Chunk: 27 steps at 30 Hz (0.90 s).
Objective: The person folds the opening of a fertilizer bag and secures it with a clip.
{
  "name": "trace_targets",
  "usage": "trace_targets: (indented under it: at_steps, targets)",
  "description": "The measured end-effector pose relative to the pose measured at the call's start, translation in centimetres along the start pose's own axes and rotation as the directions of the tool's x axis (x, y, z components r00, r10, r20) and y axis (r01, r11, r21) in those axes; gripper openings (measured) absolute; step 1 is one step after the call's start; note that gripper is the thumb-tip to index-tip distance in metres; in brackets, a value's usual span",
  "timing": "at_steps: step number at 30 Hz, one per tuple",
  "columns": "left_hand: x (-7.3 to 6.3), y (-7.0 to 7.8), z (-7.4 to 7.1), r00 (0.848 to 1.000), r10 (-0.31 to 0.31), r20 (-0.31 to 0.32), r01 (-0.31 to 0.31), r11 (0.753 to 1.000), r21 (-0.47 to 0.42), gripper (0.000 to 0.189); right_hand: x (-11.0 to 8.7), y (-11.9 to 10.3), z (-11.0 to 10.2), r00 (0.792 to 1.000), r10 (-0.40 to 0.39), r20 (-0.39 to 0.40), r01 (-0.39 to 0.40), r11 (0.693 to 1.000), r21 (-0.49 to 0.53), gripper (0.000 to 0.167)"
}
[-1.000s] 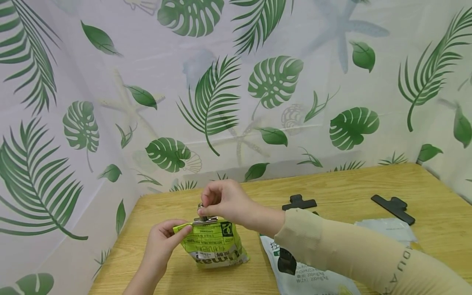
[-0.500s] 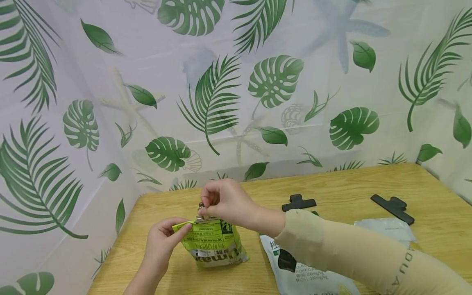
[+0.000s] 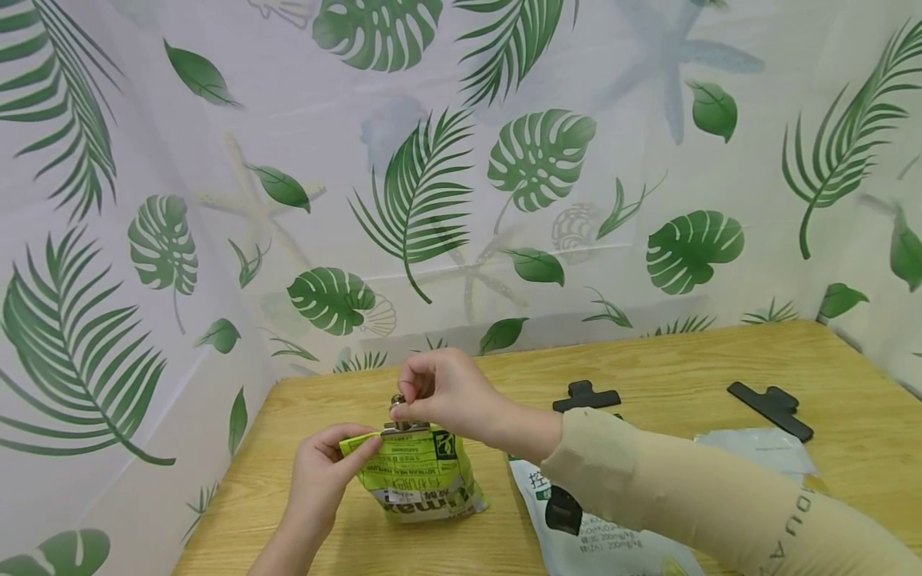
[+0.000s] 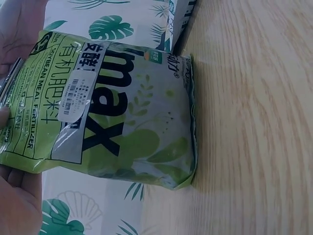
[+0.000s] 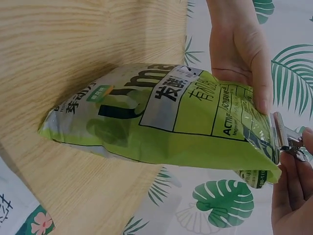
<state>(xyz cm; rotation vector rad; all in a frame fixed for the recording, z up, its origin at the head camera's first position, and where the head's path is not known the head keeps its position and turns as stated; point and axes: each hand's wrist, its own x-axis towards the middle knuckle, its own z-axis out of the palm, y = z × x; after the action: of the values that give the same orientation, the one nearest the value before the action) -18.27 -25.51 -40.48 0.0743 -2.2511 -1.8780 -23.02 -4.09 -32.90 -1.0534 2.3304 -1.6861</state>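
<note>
A green and white fertilizer bag (image 3: 421, 484) stands on the table, its top edge folded flat. My left hand (image 3: 317, 480) pinches the left corner of that edge, thumb in front. On the fold sits a silver metal bulldog clip (image 3: 405, 429), whose handles my right hand (image 3: 450, 396) pinches between thumb and fingers. The right wrist view shows the clip (image 5: 283, 134) gripping along the bag's mouth, beside my left thumb (image 5: 261, 83). Seen from the left wrist, the bag (image 4: 112, 112) looks full at its base, and the clip is mostly cut off.
A white printed bag (image 3: 536, 512) lies to the right, partly under my sleeved right forearm, with a black clip (image 3: 562, 510) on it. Two more black clips, one near the back (image 3: 585, 396) and one at right (image 3: 772, 408), lie beyond. A pale packet (image 3: 756, 450) lies near the latter.
Both hands keep their holds in nearly the same place. The metal clip's bar has tilted slightly on the bag's top edge.
</note>
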Motion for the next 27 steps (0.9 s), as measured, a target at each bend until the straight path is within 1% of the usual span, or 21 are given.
trace_targets:
  at_steps: [5,9,13,16,19,21,23,27]
  targets:
    - [-0.1,0.1,0.2,0.999,0.047,0.004,-0.047,0.999,-0.014,0.007,0.1,-0.3,0.0,1.0,-0.012,0.022,0.012,1.0,-0.024,0.032]
    - [-0.2,0.1,0.2,0.998,0.065,0.017,-0.065,0.997,-0.029,0.01,0.0,-0.6,0.0,0.999,-0.034,0.038,0.036,0.998,-0.049,0.033]
    - [-0.1,-0.1,0.3,0.996,0.085,0.024,-0.084,0.996,-0.041,0.006,-0.1,-0.9,0.1,0.997,-0.071,0.039,0.074,0.993,-0.087,0.033]
    - [-0.1,-0.2,0.5,0.995,0.104,0.013,-0.103,0.994,-0.043,0.005,-0.3,-1.1,0.2,0.992,-0.117,0.043,0.122,0.979,-0.16,0.033]
    - [-0.1,-0.2,0.7,0.993,0.114,0.002,-0.114,0.992,-0.046,0.007,-0.5,-1.2,0.3,0.982,-0.183,0.054,0.191,0.952,-0.241,0.033]
    - [-0.1,-0.2,0.7,0.994,0.11,-0.003,-0.11,0.993,-0.045,0.01,-0.6,-1.2,0.3,0.974,-0.221,0.058,0.228,0.933,-0.28,0.034]
    - [-0.2,-0.2,0.8,0.995,0.1,-0.008,-0.1,0.994,-0.038,0.012,-0.6,-1.1,0.3,0.968,-0.242,0.058,0.249,0.924,-0.29,0.034]
    - [-0.2,-0.2,0.7,0.997,0.075,-0.008,-0.075,0.997,0.001,0.014,-0.6,-1.0,0.1,0.972,-0.228,0.056,0.234,0.929,-0.287,0.034]
